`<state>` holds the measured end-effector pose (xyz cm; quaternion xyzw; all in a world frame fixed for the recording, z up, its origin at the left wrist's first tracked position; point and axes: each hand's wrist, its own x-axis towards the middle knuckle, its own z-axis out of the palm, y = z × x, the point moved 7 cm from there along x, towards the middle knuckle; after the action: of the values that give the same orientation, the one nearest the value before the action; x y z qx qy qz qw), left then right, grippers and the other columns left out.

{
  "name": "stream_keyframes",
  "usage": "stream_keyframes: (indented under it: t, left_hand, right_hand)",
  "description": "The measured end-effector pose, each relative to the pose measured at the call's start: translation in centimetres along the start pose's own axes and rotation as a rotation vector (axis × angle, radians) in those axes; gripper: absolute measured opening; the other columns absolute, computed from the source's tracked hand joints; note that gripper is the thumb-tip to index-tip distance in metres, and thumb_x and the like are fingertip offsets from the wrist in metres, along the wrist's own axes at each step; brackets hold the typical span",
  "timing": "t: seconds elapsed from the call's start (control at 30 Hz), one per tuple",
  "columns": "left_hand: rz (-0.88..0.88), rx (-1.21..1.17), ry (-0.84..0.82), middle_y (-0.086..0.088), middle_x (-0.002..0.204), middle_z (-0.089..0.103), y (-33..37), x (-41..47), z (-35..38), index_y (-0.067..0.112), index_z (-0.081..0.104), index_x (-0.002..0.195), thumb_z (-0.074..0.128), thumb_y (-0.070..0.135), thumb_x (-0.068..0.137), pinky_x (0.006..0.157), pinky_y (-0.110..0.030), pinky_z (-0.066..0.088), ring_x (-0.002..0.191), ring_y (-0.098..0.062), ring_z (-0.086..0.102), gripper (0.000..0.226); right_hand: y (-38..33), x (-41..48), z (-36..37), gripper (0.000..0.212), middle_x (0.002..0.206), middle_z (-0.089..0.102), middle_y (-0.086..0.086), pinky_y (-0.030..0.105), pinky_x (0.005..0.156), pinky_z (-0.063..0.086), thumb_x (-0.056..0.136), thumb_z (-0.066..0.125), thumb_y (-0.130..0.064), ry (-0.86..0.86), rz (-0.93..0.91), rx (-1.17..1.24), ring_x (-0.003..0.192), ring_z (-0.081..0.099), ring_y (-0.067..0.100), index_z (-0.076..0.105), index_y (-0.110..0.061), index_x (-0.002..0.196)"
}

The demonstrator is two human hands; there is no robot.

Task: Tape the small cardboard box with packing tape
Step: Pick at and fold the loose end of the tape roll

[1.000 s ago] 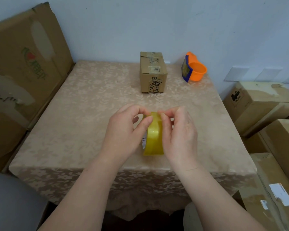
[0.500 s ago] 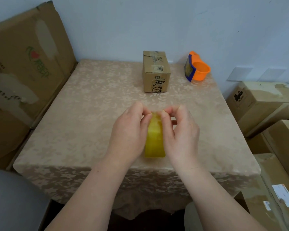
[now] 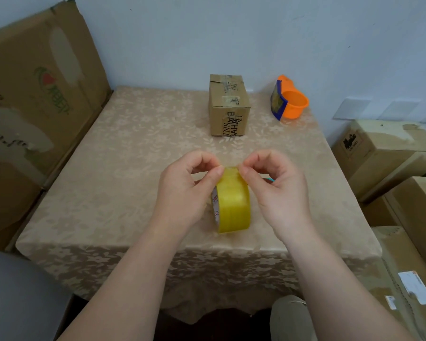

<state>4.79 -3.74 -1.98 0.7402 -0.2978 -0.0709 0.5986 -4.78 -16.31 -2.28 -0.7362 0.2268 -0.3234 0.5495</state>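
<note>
Your left hand point(image 3: 185, 190) and right hand point(image 3: 278, 190) have shifted from gripping the tape roll point(image 3: 233, 205) to pinching its top edge; tape end likely found, small cardboard box point(image 3: 229, 107) untaped

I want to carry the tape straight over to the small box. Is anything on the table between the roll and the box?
Nothing visible does. The tape roll, held by the left hand and right hand, faces bare tablecloth up to the small cardboard box. The orange dispenser sits to the box's right, off that path.
</note>
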Motion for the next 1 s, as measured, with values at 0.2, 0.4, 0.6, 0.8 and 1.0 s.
stream_keyframes:
  t: [0.2,0.4,0.6,0.8,1.0]
  left_hand:
    - [-0.015,-0.050,0.003,0.010,0.074,0.065,0.2,-0.1,-0.1,0.030,0.063,0.074,0.071,0.006,0.077,0.073,-0.020,0.048,0.080,-0.008,0.062,0.025]
    - [-0.075,-0.168,-0.034,0.006,0.069,0.064,0.1,-0.2,-0.1,0.035,0.056,0.082,0.067,0.010,0.075,0.082,-0.046,0.051,0.072,-0.011,0.061,0.028]
    - [-0.102,-0.172,-0.015,0.012,0.075,0.069,-0.2,0.0,0.0,0.032,0.071,0.076,0.066,0.018,0.072,0.089,-0.052,0.052,0.083,-0.014,0.065,0.016]
    - [-0.118,-0.129,0.005,0.011,0.073,0.071,-0.4,0.0,-0.3,0.032,0.073,0.074,0.073,0.007,0.074,0.087,-0.042,0.054,0.080,-0.009,0.066,0.025]
    - [-0.107,-0.077,0.031,0.009,0.078,0.070,-0.1,-0.2,-0.4,0.034,0.070,0.078,0.073,0.005,0.075,0.078,-0.028,0.053,0.078,-0.005,0.065,0.029]
  right_hand:
    - [0.0,0.1,0.0,0.031,0.076,0.071,-0.014,0.014,0.071,0.049,0.082,0.069,-0.005,0.006,0.000,0.012,0.074,0.065,-0.003,0.070,-0.035,0.074]
    - [0.4,0.2,-0.3,0.028,0.079,0.074,-0.008,0.037,0.077,0.058,0.080,0.071,-0.007,0.005,0.041,0.022,0.080,0.069,0.012,0.074,-0.034,0.076]
    - [0.2,0.3,-0.3,0.029,0.080,0.073,-0.007,0.043,0.079,0.058,0.081,0.071,-0.008,-0.034,0.035,-0.019,0.081,0.068,0.014,0.073,-0.036,0.077]
    - [-0.3,0.3,-0.3,0.027,0.078,0.071,-0.012,0.017,0.073,0.051,0.078,0.074,-0.009,-0.059,0.022,-0.063,0.076,0.065,-0.001,0.072,-0.036,0.081]
    - [-0.6,0.2,-0.5,0.026,0.078,0.071,-0.016,0.011,0.072,0.049,0.078,0.074,-0.011,-0.042,0.009,-0.091,0.076,0.064,-0.004,0.071,-0.037,0.080]
